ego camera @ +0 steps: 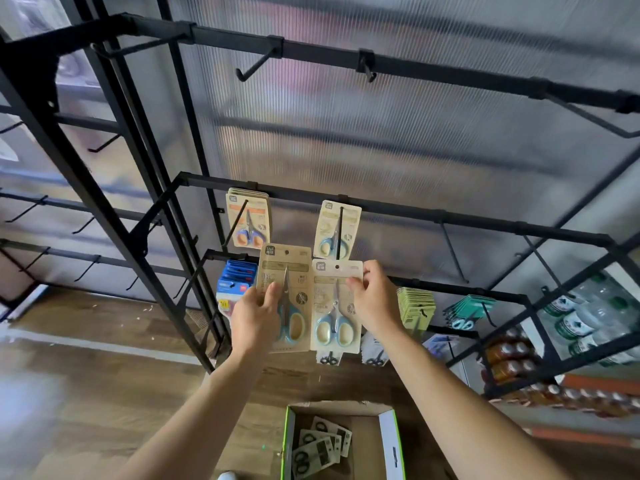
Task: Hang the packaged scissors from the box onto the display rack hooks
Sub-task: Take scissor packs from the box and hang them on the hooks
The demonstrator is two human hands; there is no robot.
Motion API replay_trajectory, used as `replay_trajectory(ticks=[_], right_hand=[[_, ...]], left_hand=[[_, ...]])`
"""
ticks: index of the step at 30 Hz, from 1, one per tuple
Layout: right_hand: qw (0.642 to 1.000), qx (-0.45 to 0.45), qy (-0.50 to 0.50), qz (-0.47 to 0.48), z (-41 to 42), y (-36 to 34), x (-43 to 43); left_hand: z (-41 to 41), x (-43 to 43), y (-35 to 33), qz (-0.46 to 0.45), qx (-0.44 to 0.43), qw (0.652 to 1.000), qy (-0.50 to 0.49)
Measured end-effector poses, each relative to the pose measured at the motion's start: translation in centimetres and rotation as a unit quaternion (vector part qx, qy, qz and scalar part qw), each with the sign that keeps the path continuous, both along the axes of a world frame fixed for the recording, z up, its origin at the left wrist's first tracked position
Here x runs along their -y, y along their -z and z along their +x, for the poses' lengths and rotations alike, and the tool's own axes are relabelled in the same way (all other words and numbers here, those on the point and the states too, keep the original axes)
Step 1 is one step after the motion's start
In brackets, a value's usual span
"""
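The person stands at the black metal display rack [391,207] with a pack in each hand. The left hand [256,317] has its grip closed round the lower left of a beige card pack of blue-and-cream scissors [287,271]. The right hand [375,299] pinches the upper right edge of a paler pack of the same scissors [334,317]. Both packs are held up side by side, just under the black hook [341,230], which already carries one matching pack [327,220]. On the floor below, the green-and-white cardboard box [389,441] holds black-handled scissor packs [322,445]. To my eye this is the hanging step. The paler pack's punched hole sits close beneath the hook's tip, so next it needs lining up and sliding on.
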State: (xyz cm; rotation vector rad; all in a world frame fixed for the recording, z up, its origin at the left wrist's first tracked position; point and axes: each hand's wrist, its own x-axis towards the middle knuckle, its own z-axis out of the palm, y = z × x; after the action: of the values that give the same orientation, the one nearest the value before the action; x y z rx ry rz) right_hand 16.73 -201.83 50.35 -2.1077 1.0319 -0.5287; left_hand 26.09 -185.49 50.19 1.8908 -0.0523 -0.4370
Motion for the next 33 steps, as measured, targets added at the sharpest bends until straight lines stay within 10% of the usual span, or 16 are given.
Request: replay_trajectory(ticks=[33], right_hand=[[0.994,-0.031,0.099,0.046,10.3,0.3,9.4]], left_hand=[[2.9,3.0,-1.0,0.002,0.033,0.995,0.089]])
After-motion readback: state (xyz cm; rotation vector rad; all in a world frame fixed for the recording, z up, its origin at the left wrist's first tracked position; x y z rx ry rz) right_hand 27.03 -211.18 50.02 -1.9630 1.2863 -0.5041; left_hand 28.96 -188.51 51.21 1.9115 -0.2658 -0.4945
